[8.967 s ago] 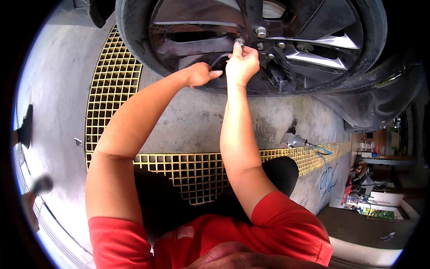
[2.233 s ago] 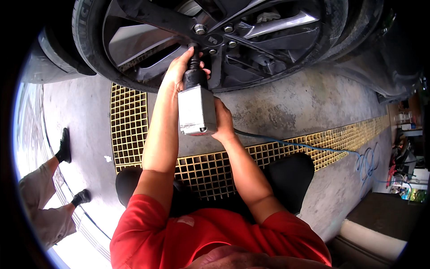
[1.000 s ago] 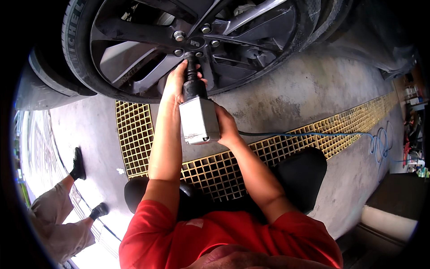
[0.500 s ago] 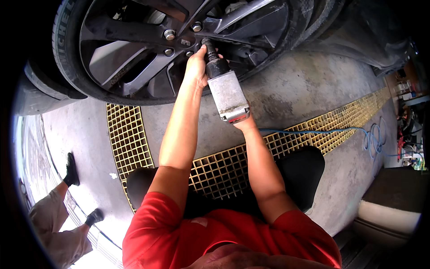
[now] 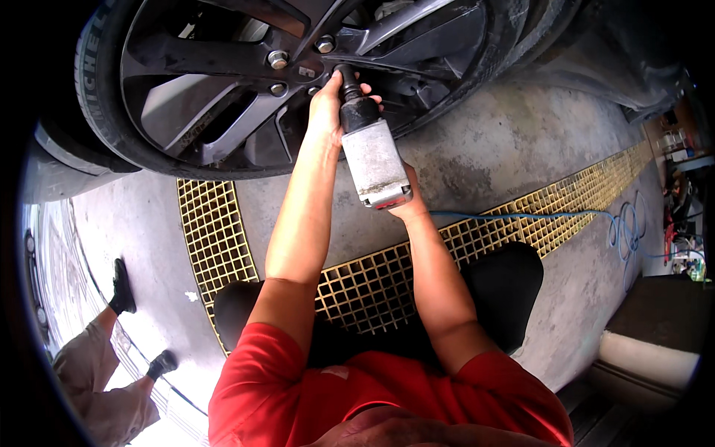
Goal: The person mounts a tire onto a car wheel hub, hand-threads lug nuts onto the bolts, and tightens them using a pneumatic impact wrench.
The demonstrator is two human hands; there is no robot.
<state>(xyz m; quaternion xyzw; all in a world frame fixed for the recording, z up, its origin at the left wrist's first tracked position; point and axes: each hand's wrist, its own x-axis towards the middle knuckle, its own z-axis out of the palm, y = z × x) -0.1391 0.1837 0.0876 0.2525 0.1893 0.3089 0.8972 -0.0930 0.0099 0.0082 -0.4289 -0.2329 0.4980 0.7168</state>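
Observation:
A grey air impact wrench (image 5: 376, 160) points up at the dark alloy wheel (image 5: 186, 56), its black socket (image 5: 345, 77) at the wheel's hub area. My left hand (image 5: 325, 115) is wrapped round the socket and nose of the wrench, thumb on the near side and fingertips showing on the far side. Under the tool's rear end, my right hand (image 5: 411, 205) is closed at its handle, which the body mostly hides. Lug bolts (image 5: 278, 59) show in the wheel left of the socket, another lug bolt (image 5: 325, 45) above it. Whether the socket sits on a bolt is hidden.
A blue air hose (image 5: 521, 216) runs right from the wrench to loose coils. Yellow floor grating (image 5: 365, 290) crosses beneath my arms. Another person's legs (image 5: 112, 335) are at the lower left. A dark-topped, pale-sided box-like object (image 5: 648, 346) stands at the right.
The wheel and wrench appear slightly lower and further left. More of my left fingertips show beyond the socket. Both hands keep their hold.

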